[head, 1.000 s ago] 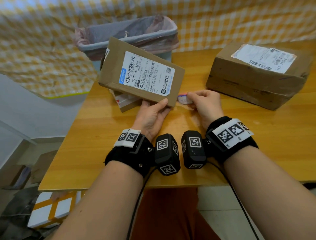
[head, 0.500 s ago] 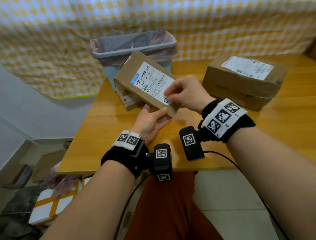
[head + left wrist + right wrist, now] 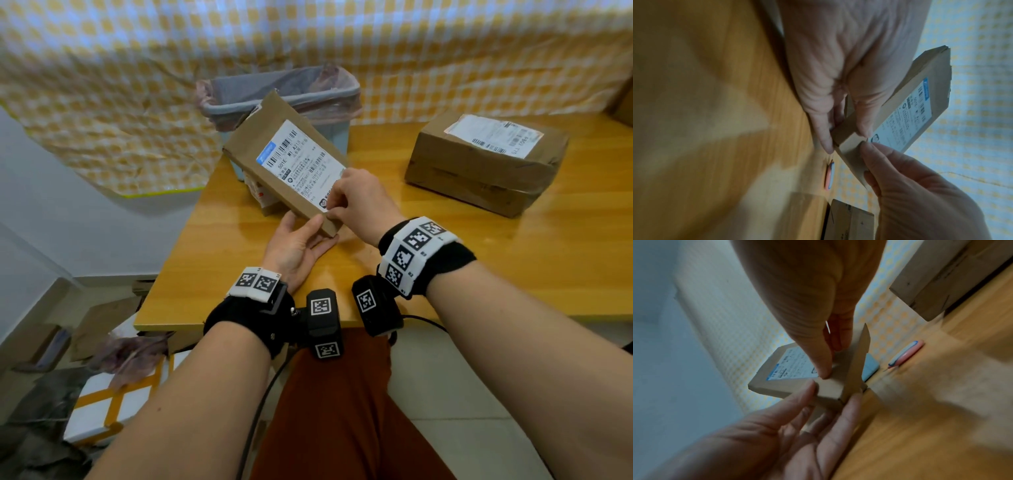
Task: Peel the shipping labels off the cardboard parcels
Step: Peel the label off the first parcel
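Observation:
A flat cardboard parcel (image 3: 265, 145) is held tilted above the table's left part. My left hand (image 3: 317, 234) grips its near corner, thumb on top and fingers underneath. A white shipping label (image 3: 298, 164) with a blue tab lies flat on its face. My right hand (image 3: 333, 209) pinches at the label's near corner. In the right wrist view the thumb tip presses on that corner of the label (image 3: 795, 363). A bigger cardboard box (image 3: 479, 174) stands at the right, with its own label (image 3: 493, 135) on top.
Under the held parcel a small box (image 3: 264, 200) sits on the wooden table (image 3: 445, 274). A small pink and white tool (image 3: 906, 355) lies on the table near the parcel. A lined bin (image 3: 239, 109) stands behind the table edge. Boxes and wrapping (image 3: 102, 404) litter the floor at the left.
My right hand left the small pink tool on the table and moved up to the label's near corner. The parcel turned more end-on in my left hand.

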